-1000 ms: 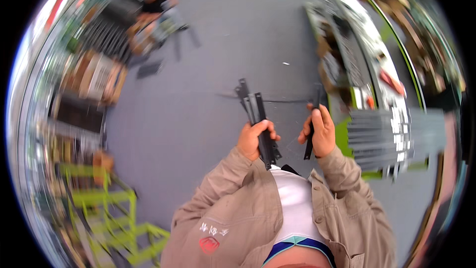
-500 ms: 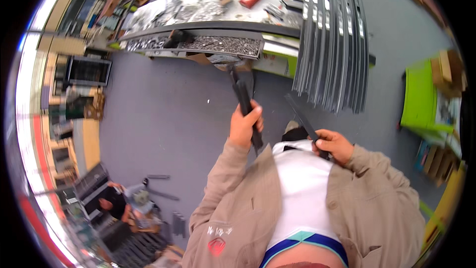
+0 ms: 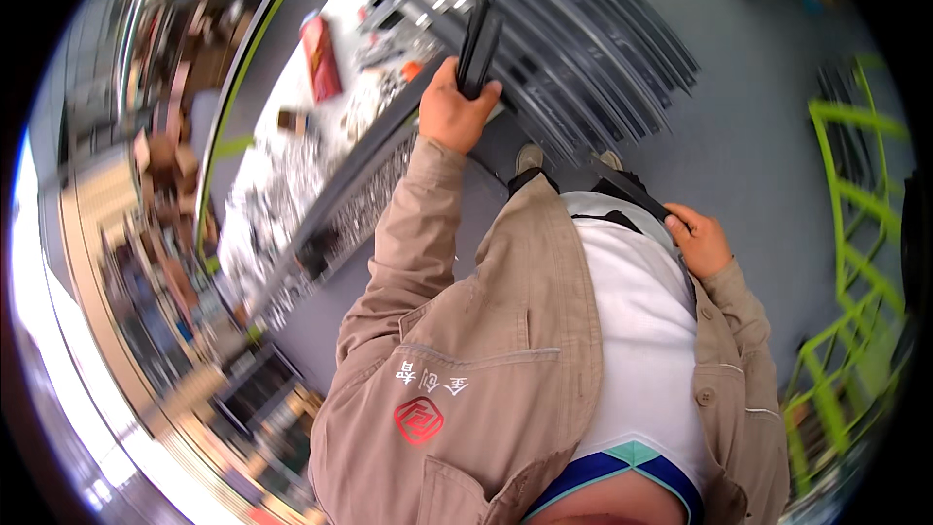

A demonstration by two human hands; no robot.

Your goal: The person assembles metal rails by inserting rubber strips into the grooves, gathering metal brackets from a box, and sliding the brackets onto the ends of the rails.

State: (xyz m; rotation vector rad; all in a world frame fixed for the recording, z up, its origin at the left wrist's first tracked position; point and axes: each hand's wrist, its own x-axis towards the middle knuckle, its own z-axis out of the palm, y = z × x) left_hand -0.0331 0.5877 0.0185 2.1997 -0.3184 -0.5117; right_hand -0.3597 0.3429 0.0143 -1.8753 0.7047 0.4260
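In its grip the left hand [image 3: 455, 109] pinched black bars [image 3: 478, 47] near the worktop's front edge [image 3: 352, 176], the right hand [image 3: 700, 241] a dark strip [image 3: 634, 193] before the waist, and a careless swing could have knocked bars against the grey profiles [image 3: 589, 51].

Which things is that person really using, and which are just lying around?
Being used:
- black bars in the left hand
- dark bar in the right hand
- perhaps the long grey strips near the left hand

Seemingly just lying about:
- red package
- small brown box
- lime-green rack
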